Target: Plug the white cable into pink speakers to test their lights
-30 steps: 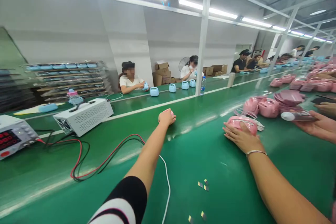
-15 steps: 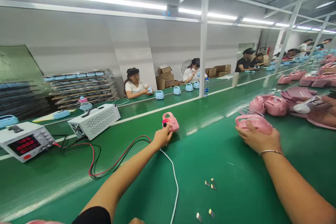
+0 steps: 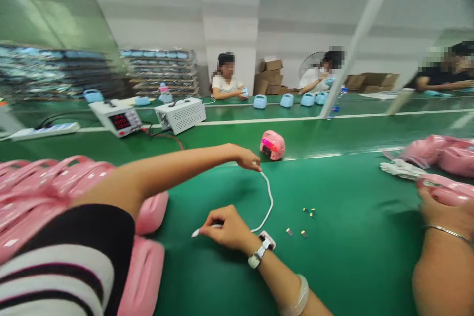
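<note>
Withdrawn from the rounded pink device, the left hand pinches the white cable in its fingers just beside it on the green desk; the right hand has its fingers curled around a glossy pink shell.

Beyond my left hand, leftward, I see a power supply beside a white box. Nearer, rightward, lie small metal pieces.

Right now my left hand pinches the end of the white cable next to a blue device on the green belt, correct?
Not quite: the device is pink, not blue. The head view shows your left hand pinching the end of the white cable next to it on the green belt.
</note>
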Demonstrator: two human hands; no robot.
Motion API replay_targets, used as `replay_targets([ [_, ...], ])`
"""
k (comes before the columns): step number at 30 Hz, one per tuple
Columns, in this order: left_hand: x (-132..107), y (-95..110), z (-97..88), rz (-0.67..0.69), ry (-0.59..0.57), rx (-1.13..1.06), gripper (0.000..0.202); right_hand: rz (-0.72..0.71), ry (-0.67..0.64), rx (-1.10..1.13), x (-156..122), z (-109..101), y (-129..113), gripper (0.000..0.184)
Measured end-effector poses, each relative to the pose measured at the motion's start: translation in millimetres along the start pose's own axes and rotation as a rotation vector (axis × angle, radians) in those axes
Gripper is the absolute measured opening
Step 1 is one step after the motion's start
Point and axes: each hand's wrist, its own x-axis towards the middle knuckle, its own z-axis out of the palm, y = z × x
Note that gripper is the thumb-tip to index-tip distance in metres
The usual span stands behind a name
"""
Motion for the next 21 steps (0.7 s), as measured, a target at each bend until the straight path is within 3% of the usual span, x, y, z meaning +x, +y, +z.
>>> replay_targets([
  [4,-127.4,-17.4,-10.6,0.027,-0.015,-0.059,0.038,-0.081,0.001,-0.035,-12.5,-6.9,-23.2,0.022],
  [6,-202.4,-26.2,1.5,0.078,0.158,-0.094,0.042,-0.139,-0.001,-0.005,-20.7,1.3,-35.1,0.022],
  [9,-297.5,-22.2,50.9,-0.066,0.415,-0.286,0.049,-0.218,0.031,0.026,-33.6,19.2,-48.3,0.021],
  [11,-333.1,-11.3,101.7,-0.291,0.711,-0.500,0.045,-0.235,0.062,0.024,-39.7,32.0,-52.8,0.020],
  [12,-340.8,-5.4,129.1,-0.346,0.804,-0.664,0.047,-0.239,0.058,0.021,-41.6,38.0,-53.9,0.019],
  [14,-338.8,5.2,179.7,-0.299,0.916,-0.862,0.057,-0.257,0.018,0.017,-43.9,47.7,-54.3,0.018],
  [16,-321.2,14.1,215.3,-0.351,1.036,-0.783,0.065,-0.276,-0.021,0.009,-45.3,53.4,-54.1,0.017],
  [18,-299.5,21.6,231.5,-0.397,1.227,-0.683,0.068,-0.284,-0.020,0.001,-47.1,55.4,-54.3,0.018],
  [21,-278.0,28.6,230.9,-0.445,1.430,-0.626,0.060,-0.284,-0.008,-0.019,-50.8,54.0,-56.4,0.022],
])
